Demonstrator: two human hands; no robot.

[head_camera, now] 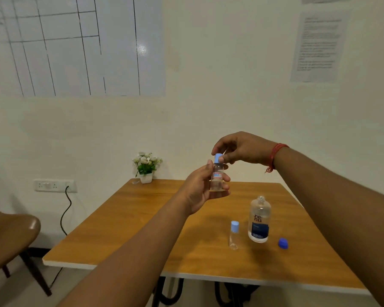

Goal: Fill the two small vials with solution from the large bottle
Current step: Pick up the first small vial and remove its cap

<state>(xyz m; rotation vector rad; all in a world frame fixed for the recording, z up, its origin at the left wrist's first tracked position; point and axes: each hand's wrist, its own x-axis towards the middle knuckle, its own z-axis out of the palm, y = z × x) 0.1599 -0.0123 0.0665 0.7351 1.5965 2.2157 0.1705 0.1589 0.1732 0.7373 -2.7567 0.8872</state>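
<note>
Your left hand (200,187) grips a vial (217,178) upright above the table (124,218); your right hand (237,149) pinches its cap (218,157). The second vial (234,235), capped, stands just left of the open bottle (259,219).

Vial (234,235) left of bottle (259,220); cap (283,243) right; plant (146,166) probably at table (129,222) far corner.

2 bare forearms, red thread bracelet (279,149) on right wrist

Potted flowers (146,166) at table (124,222) far corner; brown chair (11,235) left
</note>
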